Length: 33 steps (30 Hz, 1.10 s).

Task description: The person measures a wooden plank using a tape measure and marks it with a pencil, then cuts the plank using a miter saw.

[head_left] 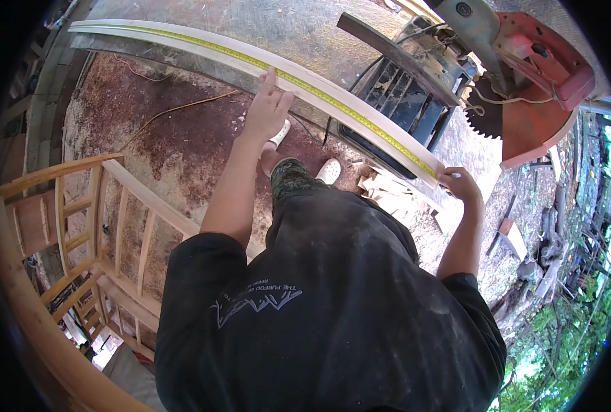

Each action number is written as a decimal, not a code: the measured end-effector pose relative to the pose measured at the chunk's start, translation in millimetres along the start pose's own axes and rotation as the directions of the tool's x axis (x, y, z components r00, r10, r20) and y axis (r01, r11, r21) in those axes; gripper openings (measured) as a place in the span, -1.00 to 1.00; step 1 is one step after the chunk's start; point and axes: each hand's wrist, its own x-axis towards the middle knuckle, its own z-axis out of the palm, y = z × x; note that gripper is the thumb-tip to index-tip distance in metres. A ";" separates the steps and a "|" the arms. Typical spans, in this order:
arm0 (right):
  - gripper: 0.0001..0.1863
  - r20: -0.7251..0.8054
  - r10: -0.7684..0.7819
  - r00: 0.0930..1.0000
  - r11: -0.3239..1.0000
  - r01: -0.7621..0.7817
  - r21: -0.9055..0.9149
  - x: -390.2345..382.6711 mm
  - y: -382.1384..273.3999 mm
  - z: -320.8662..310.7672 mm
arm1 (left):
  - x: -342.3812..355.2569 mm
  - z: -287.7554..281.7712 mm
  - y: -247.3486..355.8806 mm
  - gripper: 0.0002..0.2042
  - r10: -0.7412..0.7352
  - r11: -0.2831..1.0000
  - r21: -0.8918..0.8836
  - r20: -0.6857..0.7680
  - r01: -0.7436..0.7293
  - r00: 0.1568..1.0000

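Observation:
A long pale wooden board [312, 77] runs slantwise from the far left to the right, with a yellow tape measure blade [350, 113] stretched along its top. My left hand [269, 110] rests at the board's near edge, its fingers apart and a fingertip on the blade. Over at the board's right end, my right hand [462, 184] is closed beside the tape's end. A small white pen-like thing [456, 175] pokes out of its fingers; the rest of it is hidden by the hand.
Beyond the board stands a saw with a red guard [546, 82] and a bare toothed blade [485, 113], beside a dark metal machine base [394, 89]. A wooden slatted frame [147, 199] stands at the left. An orange cord [182, 108] crosses the dusty floor; offcuts [388, 189] lie near my feet.

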 end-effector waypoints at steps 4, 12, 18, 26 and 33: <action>-0.64 0.044 0.020 0.999 1.000 -0.020 0.000 1.7 -1.0 -2.4 | 0.3 0.1 -4.3 -0.53 0.053 0.998 -0.030 -0.009 -0.053 0.999; -0.64 0.039 0.024 0.999 1.000 -0.024 -0.001 4.5 2.7 -1.3 | 1.3 0.4 -7.9 -0.53 0.025 0.992 -0.120 0.003 -0.024 1.000; -0.63 0.043 0.024 0.999 1.000 -0.024 0.011 4.3 2.5 -1.2 | 1.1 1.9 -12.6 -0.51 0.048 0.994 -0.095 -0.010 -0.048 0.999; -0.66 0.033 0.004 0.999 1.000 -0.005 0.030 4.1 5.6 1.0 | 1.8 0.5 -9.7 -0.49 0.043 0.994 -0.097 -0.001 -0.043 0.999; -0.64 0.018 -0.051 0.999 0.999 0.051 0.017 1.2 -0.2 0.3 | -0.3 2.5 -14.0 -0.58 0.059 0.993 -0.101 -0.042 -0.063 0.997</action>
